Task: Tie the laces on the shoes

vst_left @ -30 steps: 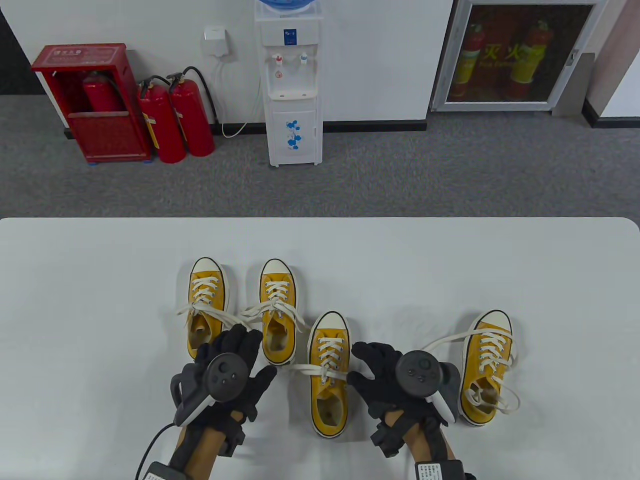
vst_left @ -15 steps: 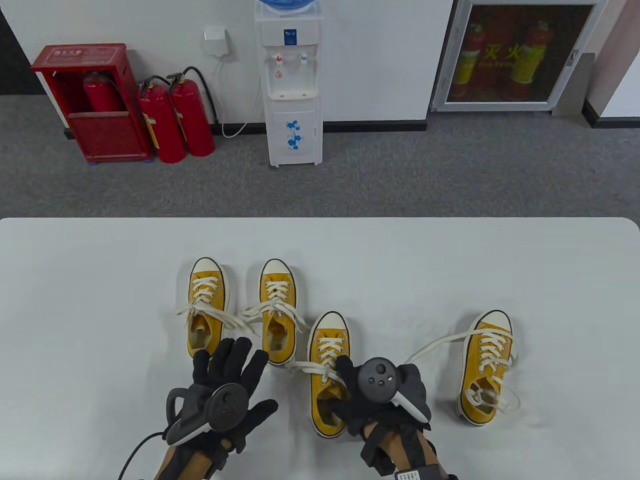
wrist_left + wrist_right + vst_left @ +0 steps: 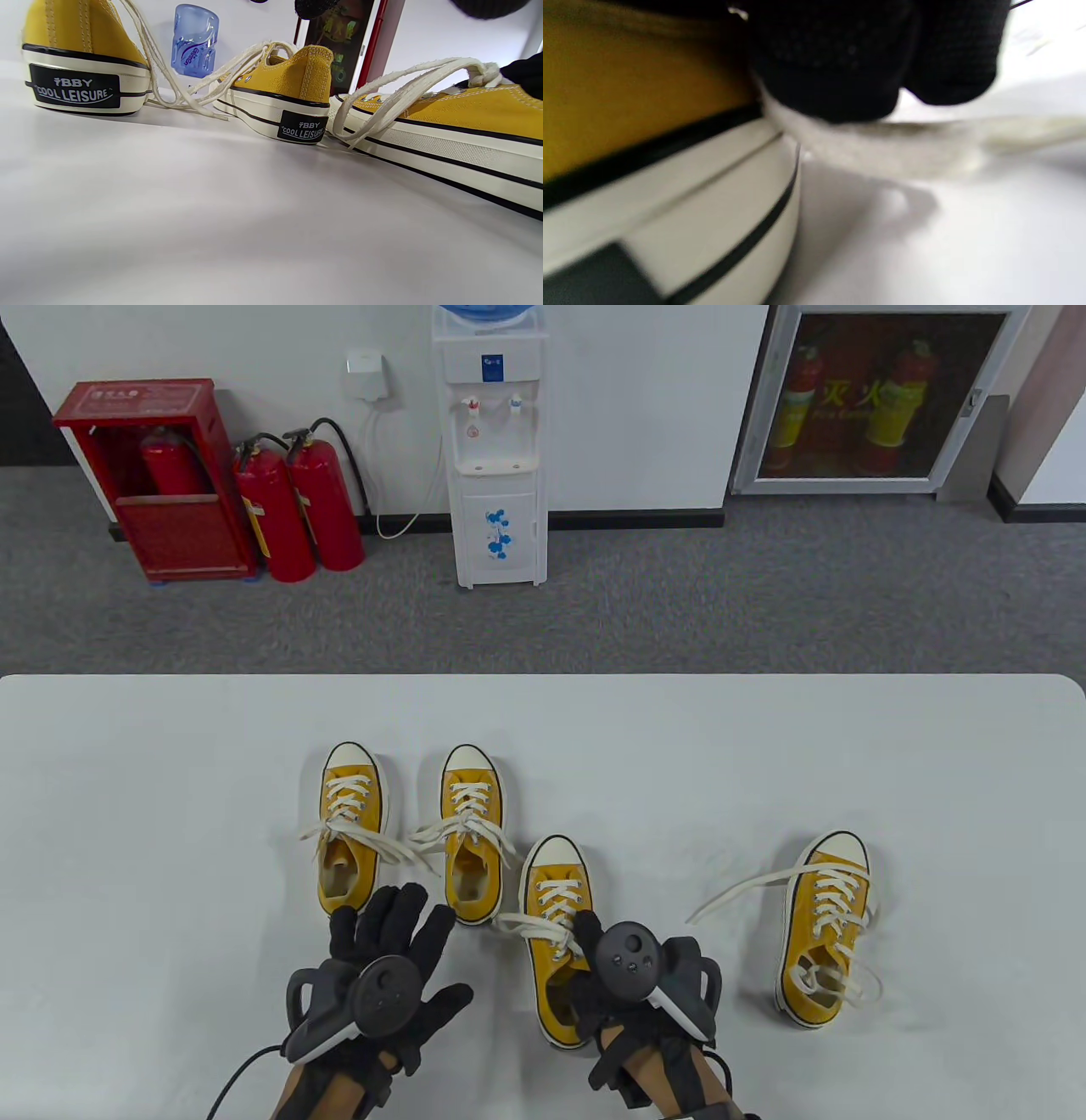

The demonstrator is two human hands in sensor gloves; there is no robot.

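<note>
Four yellow sneakers with white laces stand on the white table [image 3: 170, 780]. My right hand [image 3: 585, 959] grips the third sneaker [image 3: 551, 891] over its opening and right side. In the right wrist view its fingers [image 3: 840, 63] press a lace [image 3: 903, 148] against the sneaker's side [image 3: 628, 84]. That sneaker's laces [image 3: 530, 925] trail loosely to the left. My left hand [image 3: 424, 950] is open with fingers spread, just above the table behind the second sneaker [image 3: 471, 831], holding nothing. The fourth sneaker [image 3: 827, 929] stands apart at the right, its lace [image 3: 738, 891] loose.
The first sneaker [image 3: 352, 831] stands left of the second, both with laces crossed over the tongue. In the left wrist view the heels of the first [image 3: 80, 46] and second [image 3: 292, 84] sneakers show. A water dispenser [image 3: 496, 449] and fire extinguishers [image 3: 297, 509] stand beyond the table.
My right hand moved left from beside the third sneaker onto it and took hold; the sneaker shifted slightly left. My left hand drew back a little toward me, still open.
</note>
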